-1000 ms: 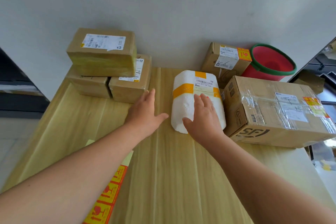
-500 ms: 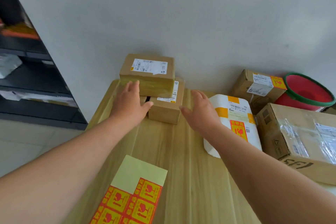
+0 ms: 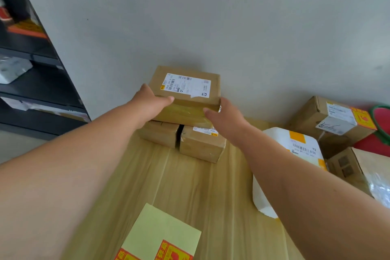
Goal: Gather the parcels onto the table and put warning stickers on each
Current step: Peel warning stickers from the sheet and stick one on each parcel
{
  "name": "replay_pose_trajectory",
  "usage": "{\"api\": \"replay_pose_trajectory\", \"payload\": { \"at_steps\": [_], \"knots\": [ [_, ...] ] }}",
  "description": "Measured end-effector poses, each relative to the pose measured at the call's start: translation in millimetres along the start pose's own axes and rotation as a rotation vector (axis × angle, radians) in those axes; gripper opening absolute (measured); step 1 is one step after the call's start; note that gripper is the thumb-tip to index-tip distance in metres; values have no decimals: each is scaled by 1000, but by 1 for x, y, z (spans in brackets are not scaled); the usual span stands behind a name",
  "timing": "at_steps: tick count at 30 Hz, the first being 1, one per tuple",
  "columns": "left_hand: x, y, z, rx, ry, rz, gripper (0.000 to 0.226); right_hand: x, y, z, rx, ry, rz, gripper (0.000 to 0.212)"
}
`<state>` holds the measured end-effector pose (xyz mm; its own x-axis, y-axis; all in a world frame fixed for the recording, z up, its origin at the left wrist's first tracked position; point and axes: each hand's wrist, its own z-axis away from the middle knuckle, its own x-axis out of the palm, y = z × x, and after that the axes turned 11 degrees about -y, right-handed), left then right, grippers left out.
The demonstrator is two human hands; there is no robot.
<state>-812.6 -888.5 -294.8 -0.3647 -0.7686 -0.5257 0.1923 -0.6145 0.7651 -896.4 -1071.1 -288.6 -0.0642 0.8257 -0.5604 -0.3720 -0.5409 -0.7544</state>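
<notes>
A brown box with a white label (image 3: 185,88) lies on top of two smaller brown boxes, the left one (image 3: 160,134) and the right one (image 3: 201,146), at the far end of the wooden table (image 3: 190,188). My left hand (image 3: 148,101) grips the top box's left near corner, thumb along its front edge. My right hand (image 3: 224,117) holds its right end, thumb on the front face. A sheet of red and yellow warning stickers (image 3: 162,236) lies at the table's near edge. A white foam parcel (image 3: 299,145) lies to the right, partly behind my right forearm.
A brown box bearing a warning sticker (image 3: 329,120) stands at the back right beside a red bucket (image 3: 381,126). A large taped carton (image 3: 356,167) fills the right edge. Dark shelving (image 3: 27,74) stands left of the table, and a grey wall is behind it.
Both hands left the white foam parcel, which now carries a warning sticker, and reached forward and left. They now clasp the two ends of the top brown box.
</notes>
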Motion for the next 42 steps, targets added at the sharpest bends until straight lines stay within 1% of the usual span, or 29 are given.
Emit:
{"api": "replay_pose_trajectory", "payload": {
  "at_steps": [2, 6, 9, 13, 14, 17, 20, 22, 25, 30, 36, 42],
  "knots": [
    [0, -3, -4, -5, -6, 84, 60, 1, 1, -3, -5, -16, -119, 36],
    [3, -13, 6, 44, 1, 185, 49, 1, 12, 7, -19, 11, -192, 34],
    [14, -25, 26, 68, 11, 188, 52, 1, 22, 30, -21, 39, -185, 39],
    [28, -41, 66, 97, 50, 183, 50, 11, 36, 72, -27, 73, -184, 41],
    [30, -44, 78, 102, 63, 179, 48, 15, 39, 83, -32, 79, -192, 42],
    [35, -55, 115, 131, 89, 171, 34, 26, 47, 119, -6, 121, -170, 47],
    [39, -63, 158, 149, 87, 171, 26, 38, 54, 159, 52, 174, -191, 57],
    [42, -68, 185, 155, 80, 160, 22, 47, 57, 188, 80, 211, -219, 58],
    [48, -77, 219, 160, 61, 133, 21, 62, 61, 231, 127, 275, -257, 53],
    [71, -94, 269, 141, -33, 112, 21, 76, 82, 297, 222, 372, -291, 34],
    [118, -106, 310, 110, -98, 77, 21, 77, 126, 345, 370, 405, -260, 35],
    [171, -112, 338, 33, -115, 50, 21, 69, 178, 373, 460, 354, -246, 36]
  ]
}}
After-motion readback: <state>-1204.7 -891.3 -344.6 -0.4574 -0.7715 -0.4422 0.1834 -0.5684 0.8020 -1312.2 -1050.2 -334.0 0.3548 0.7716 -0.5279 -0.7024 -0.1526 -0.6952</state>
